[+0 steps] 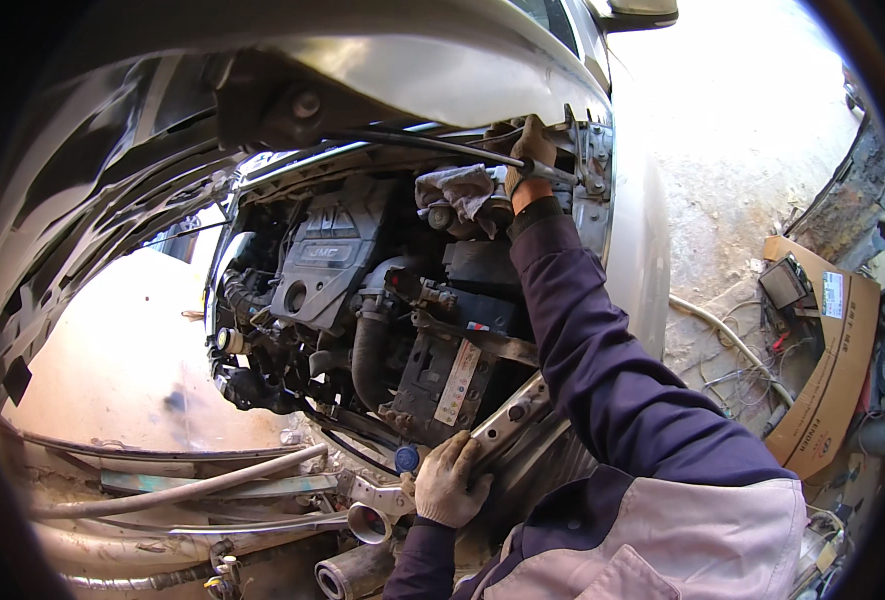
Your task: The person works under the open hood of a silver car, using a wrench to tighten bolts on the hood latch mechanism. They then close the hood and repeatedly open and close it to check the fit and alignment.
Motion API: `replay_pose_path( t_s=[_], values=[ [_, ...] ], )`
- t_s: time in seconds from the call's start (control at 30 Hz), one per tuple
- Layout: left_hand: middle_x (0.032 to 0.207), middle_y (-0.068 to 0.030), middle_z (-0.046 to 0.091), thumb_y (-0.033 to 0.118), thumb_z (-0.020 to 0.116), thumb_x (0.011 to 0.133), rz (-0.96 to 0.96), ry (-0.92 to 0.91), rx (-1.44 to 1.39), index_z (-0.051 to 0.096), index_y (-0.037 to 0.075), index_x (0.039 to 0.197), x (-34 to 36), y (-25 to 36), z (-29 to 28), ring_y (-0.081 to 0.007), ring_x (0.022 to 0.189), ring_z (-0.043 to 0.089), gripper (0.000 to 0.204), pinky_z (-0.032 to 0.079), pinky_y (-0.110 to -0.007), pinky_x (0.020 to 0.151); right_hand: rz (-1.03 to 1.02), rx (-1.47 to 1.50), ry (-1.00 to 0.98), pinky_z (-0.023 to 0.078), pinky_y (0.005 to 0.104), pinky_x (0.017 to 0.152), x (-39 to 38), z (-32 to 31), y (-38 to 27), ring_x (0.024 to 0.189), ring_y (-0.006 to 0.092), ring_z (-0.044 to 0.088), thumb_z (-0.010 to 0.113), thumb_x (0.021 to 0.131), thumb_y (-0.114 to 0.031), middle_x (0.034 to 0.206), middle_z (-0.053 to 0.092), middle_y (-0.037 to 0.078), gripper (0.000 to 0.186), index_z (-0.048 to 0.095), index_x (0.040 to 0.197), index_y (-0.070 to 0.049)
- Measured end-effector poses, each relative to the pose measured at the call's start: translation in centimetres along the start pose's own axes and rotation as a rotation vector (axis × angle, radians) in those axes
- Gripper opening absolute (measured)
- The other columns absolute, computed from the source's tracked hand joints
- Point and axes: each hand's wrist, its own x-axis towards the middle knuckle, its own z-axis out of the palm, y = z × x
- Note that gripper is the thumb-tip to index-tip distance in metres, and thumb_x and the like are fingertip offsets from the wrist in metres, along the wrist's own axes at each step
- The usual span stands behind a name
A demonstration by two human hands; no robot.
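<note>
My left hand (449, 485), in a pale work glove, lies over the metal front crossmember (507, 412) of a car, with its fingers stretched out and nothing in them. Just beyond its fingertips sits the battery (442, 385). My right hand (534, 155), also gloved, reaches to the back corner of the engine bay, by the fender. A hood strut (442, 145) crosses near its wrist. The fingers there look curled, and whatever they grip is hidden. A crumpled grey rag (454, 187) lies left of that hand. The engine cover (330, 240) fills the middle of the bay.
The raised hood (112, 130) hangs over the left side. Pipes and metal strips (182, 495) lie on the ground at lower left. On the right are a torn cardboard box (832, 370), a pale hose (732, 340) and loose wires.
</note>
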Motion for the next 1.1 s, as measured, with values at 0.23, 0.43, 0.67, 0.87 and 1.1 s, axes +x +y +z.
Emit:
replay_pose_path(
  t_s=[0.23,0.43,0.67,0.87,1.1],
  values=[
    [0.148,-0.0258,0.071,0.023,0.089,0.082,0.0,0.01,0.004,0.072,0.0,0.14,0.1,-0.1,0.1,-0.0469,0.135,0.069,0.065,0.057,-0.056,0.114,-0.039,0.021,-0.026,0.069,0.0467,0.078,1.9,-1.1,1.5,0.097,0.0281,0.077,0.065,0.115,-0.035,0.116,0.076,0.012,0.041,0.066,0.137,-0.001],
    [0.149,-0.0247,0.071,0.024,0.089,0.083,-0.006,0.013,0.019,0.071,0.001,0.141,0.0,0.0,0.1,-0.046,0.135,0.069,0.065,0.057,-0.055,0.115,0.163,0.357,-0.083,0.072,0.0542,0.086,0.9,-0.5,-0.5,0.115,0.0355,0.077,0.074,0.111,-0.041,0.13,0.072,0.018,0.05,0.059,0.148,-0.011],
    [0.148,-0.0247,0.072,0.023,0.089,0.084,-0.003,0.028,0.005,0.071,0.002,0.14,-0.1,0.0,0.1,-0.0456,0.135,0.07,0.063,0.057,-0.055,0.115,0.192,0.583,-0.125,0.071,0.0545,0.089,0.1,-1.7,0.2,0.116,0.0354,0.076,0.077,0.108,-0.044,0.136,0.07,0.017,0.056,0.059,0.151,-0.012],
    [0.147,-0.0255,0.072,0.022,0.088,0.083,0.001,0.037,-0.002,0.072,0.002,0.14,-0.1,0.0,0.2,-0.0464,0.134,0.07,0.062,0.057,-0.056,0.114,0.047,0.623,-0.086,0.07,0.0548,0.091,2.2,-1.2,0.4,0.117,0.0354,0.076,0.079,0.107,-0.047,0.141,0.069,0.015,0.061,0.059,0.154,-0.014],
    [0.146,-0.0237,0.072,0.019,0.088,0.078,-0.012,0.04,-0.004,0.072,0.002,0.138,0.0,0.0,0.3,-0.0451,0.133,0.07,0.064,0.057,-0.055,0.114,-0.129,0.635,0.033,0.068,0.0539,0.094,4.8,-1.1,2.4,0.115,0.0338,0.076,0.082,0.104,-0.05,0.145,0.067,0.012,0.066,0.059,0.156,-0.015]
  ],
)
